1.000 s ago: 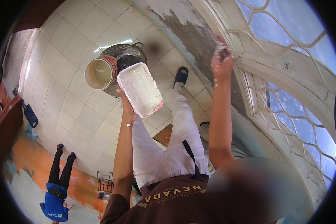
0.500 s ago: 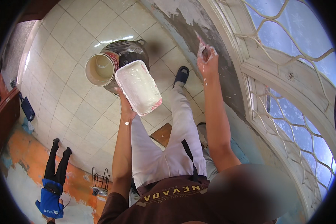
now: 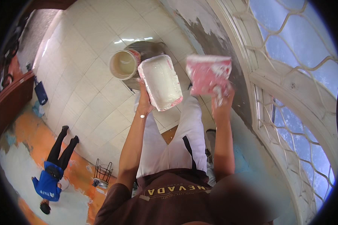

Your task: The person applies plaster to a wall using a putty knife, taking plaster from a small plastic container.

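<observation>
Tool [image 3: 206,77] (pink, white-smeared) juts beyond right grip [image 3: 222,98].

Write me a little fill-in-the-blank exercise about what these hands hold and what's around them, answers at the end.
1. The left hand holds a rectangular, pink-edged tray smeared with ____-coloured paste.
2. The right hand holds a flat, four-sided tool that, beneath its white streaks, is ____.
3. In this view, the round, pale bucket is on the tray's ____ side.
4. The top on the other person at lower left is ____.

Missing words: white; pink; left; blue.
</observation>
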The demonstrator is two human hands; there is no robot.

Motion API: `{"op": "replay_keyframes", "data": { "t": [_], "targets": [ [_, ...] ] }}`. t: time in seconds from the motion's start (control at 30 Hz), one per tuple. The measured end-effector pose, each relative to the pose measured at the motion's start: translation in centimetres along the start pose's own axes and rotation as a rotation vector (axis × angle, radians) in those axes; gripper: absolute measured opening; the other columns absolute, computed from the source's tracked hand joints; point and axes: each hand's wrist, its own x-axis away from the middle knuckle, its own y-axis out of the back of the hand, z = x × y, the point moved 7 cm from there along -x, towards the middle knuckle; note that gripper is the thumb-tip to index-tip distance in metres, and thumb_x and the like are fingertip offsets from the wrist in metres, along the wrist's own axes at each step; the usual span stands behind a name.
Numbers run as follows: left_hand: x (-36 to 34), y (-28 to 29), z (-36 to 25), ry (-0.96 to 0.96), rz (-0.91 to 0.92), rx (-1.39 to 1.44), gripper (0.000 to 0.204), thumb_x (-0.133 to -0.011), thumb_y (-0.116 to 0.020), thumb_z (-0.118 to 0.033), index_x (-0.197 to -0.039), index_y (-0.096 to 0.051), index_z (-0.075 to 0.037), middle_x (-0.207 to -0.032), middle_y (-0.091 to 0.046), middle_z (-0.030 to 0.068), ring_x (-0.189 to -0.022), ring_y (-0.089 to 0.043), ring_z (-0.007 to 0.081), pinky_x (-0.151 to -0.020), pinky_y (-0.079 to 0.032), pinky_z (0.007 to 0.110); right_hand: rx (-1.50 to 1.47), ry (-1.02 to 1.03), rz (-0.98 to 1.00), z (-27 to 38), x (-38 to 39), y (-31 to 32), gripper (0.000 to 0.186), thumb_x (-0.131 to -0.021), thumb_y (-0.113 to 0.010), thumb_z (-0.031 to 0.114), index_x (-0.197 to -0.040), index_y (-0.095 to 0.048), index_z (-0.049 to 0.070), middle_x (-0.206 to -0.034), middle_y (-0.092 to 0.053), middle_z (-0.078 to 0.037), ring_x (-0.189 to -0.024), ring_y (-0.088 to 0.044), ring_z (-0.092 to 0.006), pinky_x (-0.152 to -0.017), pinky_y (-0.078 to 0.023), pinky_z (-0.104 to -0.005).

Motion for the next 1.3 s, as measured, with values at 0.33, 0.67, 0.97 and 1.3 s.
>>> {"op": "replay_keyframes", "data": {
  "t": [0.33,0.67,0.97,1.3],
  "targets": [
    [10.1,-10.9,-8.2,-0.186,0.127,-0.031,0.085,-0.089,-0.02,-0.071,-0.145,-0.025,-0.007,-0.142,-0.039,0.0128,-0.126,-0.046,0.0247,-0.103,-0.042,0.039,0.117,0.336,0.137,17.2,8.7,-7.9,0.014,-0.088,-0.06,0.004,-0.098,-0.058,-0.004,-0.08,-0.06,-0.005,-0.074,-0.055,-0.0066,-0.062,-0.045,-0.0269],
    [15.7,-20.9,-9.3,-0.278,0.36,-0.038,0.085,-0.087,-0.017,-0.072,-0.141,-0.033,-0.009,-0.133,-0.048,0.0114,-0.118,-0.052,0.0234,-0.101,-0.044,0.039,0.817,0.725,0.148,28.8,15.2,-12.3,0.012,-0.08,-0.059,0.006,-0.09,-0.057,-0.001,-0.079,-0.061,-0.021,-0.071,-0.06,-0.0407,-0.06,-0.046,-0.0457],
    [19.0,-28.1,-9.2,-0.176,0.521,-0.019,0.084,-0.086,-0.017,-0.073,-0.145,-0.026,-0.013,-0.141,-0.04,0.0094,-0.128,-0.044,0.0241,-0.104,-0.04,0.04,0.856,0.755,-0.045,30.7,17.2,-8.6,0.017,-0.081,-0.058,0.009,-0.095,-0.055,-0.001,-0.082,-0.061,-0.022,-0.073,-0.06,-0.0427,-0.063,-0.047,-0.0479],
    [18.9,-27.0,-7.8,-0.231,0.473,-0.094,0.077,-0.091,-0.022,-0.067,-0.144,-0.028,-0.01,-0.14,-0.042,0.0087,-0.126,-0.045,0.0238,-0.107,-0.037,0.038,1.036,0.691,-0.113,29.0,17.4,-9.9,0.022,-0.079,-0.06,0.01,-0.097,-0.058,-0.002,-0.082,-0.061,-0.021,-0.074,-0.061,-0.0407,-0.063,-0.048,-0.0459]
  ]
}}
